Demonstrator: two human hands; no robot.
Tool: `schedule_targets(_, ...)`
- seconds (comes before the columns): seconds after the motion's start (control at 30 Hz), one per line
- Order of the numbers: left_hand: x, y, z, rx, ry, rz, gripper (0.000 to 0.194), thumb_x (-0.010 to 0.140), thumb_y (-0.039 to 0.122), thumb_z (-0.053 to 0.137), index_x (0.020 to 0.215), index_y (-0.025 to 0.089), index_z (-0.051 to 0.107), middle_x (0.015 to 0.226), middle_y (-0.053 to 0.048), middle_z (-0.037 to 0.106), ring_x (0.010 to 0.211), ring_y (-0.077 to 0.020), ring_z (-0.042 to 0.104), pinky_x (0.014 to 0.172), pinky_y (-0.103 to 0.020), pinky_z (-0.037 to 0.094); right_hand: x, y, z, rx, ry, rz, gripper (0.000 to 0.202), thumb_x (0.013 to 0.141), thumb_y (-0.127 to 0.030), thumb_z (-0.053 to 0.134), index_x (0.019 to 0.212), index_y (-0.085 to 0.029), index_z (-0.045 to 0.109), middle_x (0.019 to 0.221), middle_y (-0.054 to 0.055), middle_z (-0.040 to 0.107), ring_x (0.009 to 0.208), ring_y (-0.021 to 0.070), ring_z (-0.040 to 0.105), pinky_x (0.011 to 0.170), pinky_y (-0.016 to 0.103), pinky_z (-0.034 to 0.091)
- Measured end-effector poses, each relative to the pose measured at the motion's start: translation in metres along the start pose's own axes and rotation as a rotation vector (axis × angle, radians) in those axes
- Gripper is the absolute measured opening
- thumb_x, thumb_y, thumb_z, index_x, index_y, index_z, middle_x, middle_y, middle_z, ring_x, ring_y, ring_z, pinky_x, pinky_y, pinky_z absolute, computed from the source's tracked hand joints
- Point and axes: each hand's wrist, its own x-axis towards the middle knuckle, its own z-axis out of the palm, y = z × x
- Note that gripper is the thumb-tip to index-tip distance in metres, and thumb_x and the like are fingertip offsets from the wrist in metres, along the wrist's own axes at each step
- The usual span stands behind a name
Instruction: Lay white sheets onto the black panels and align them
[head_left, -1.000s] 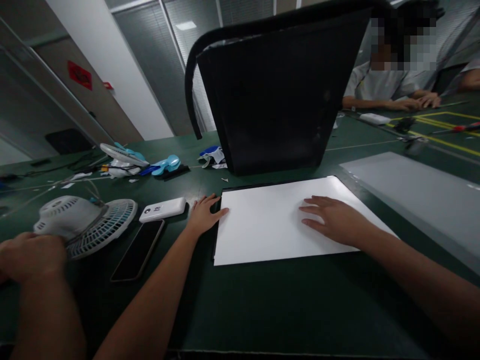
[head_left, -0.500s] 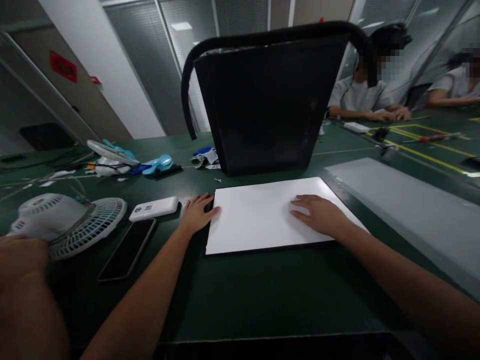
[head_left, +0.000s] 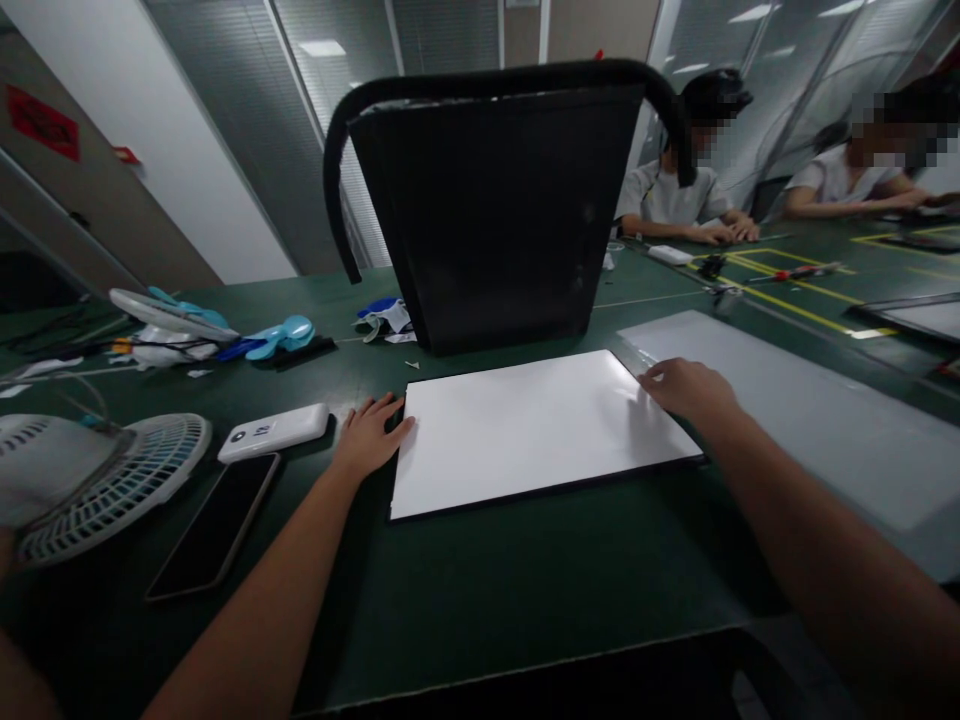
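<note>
White panel [head_left: 517,430], long axis left-right, lies between left hand [head_left: 367,435], spread flat, no grip, and right hand [head_left: 694,390], curled at right edge, hold unclear.

The white fan [head_left: 105,490] is cut by the left edge, and below it another person's arm [head_left: 21,665] appears only as a blurred part. The marks on the white device [head_left: 274,432] are too small for reading. Some fingers of the right hand [head_left: 694,388] are hidden, so whether its grip holds the white sheet [head_left: 510,430] cannot be told.
</note>
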Motion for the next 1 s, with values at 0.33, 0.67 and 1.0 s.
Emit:
schedule_targets(0.33,-0.002,0.001,-0.003,-0.006,-0.039,0.001,0.088,0.097,0.077,0.054,0.167,0.023,0.046,0.175,-0.009,0.038,0.165,-0.0417,0.027,0.133,-0.067,0.019,0.044,0.064,0.018,0.073,0.062,0.614,0.093,0.100,-0.079,0.053,0.168,-0.020,0.031,0.176,0.020,0.015,0.163,0.0447,0.009,0.132,0.075,0.013)
schedule_targets(0.67,-0.003,0.002,-0.007,-0.012,-0.052,0.009,0.075,0.098,0.077,0.058,0.160,0.036,0.055,0.175,-0.008,0.038,0.164,-0.0410,0.029,0.132,-0.065,0.022,0.056,0.064,0.025,0.073,0.006,0.643,0.080,0.103,-0.071,0.055,0.165,-0.023,0.038,0.172,0.017,0.028,0.160,0.0420,0.023,0.132,0.074,0.017)
schedule_targets(1.0,-0.005,0.004,-0.009,-0.029,-0.054,0.021,0.068,0.099,0.072,0.060,0.158,0.039,0.058,0.175,-0.007,0.038,0.164,-0.0429,0.028,0.130,-0.069,0.021,0.026,0.059,-0.021,-0.004,0.064,0.374,0.054,0.106,-0.059,0.060,0.143,-0.019,0.060,0.140,0.015,0.061,0.127,0.0293,0.062,0.110,0.054,0.056)
